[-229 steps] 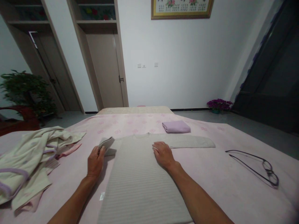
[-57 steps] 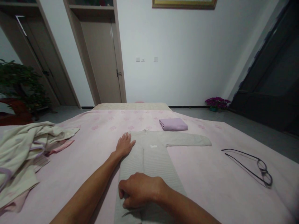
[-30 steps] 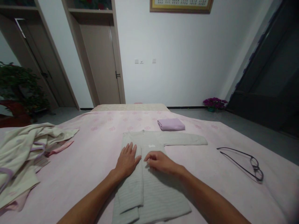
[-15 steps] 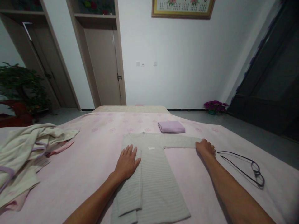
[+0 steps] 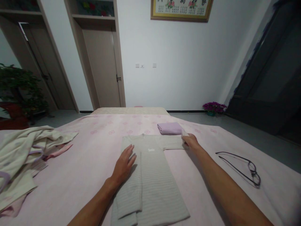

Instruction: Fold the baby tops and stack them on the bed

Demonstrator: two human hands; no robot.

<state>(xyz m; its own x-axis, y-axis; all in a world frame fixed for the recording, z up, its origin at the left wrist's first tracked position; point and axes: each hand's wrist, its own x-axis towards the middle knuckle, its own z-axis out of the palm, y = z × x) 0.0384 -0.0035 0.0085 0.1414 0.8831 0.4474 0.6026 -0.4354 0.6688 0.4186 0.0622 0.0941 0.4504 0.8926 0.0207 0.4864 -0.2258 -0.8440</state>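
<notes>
A pale grey-green striped long-sleeved shirt [image 5: 156, 182] lies flat on the pink bed sheet. Its left side is folded inward, with that sleeve laid down along the body. My right hand [image 5: 191, 142] pinches the end of the other sleeve, which stretches out to the right, and lifts the cuff a little. Over the folded left part is my left hand [image 5: 124, 163], fingers extended and holding nothing; whether it touches the cloth I cannot tell. Just behind the sleeve sits a folded lilac cloth [image 5: 169, 128].
Black-framed glasses [image 5: 252, 172] lie on the right of the sheet [image 5: 84, 160]. A heap of cream and pink clothes [image 5: 25, 153] is on the left. Beyond the bed stand a wooden door [image 5: 101, 66], a white wall and a pot of purple flowers [image 5: 213, 107].
My right hand has moved left, bringing the sleeve's cuff inward and up. My left hand has shifted slightly, its fingers more tilted. The view has turned a little.
</notes>
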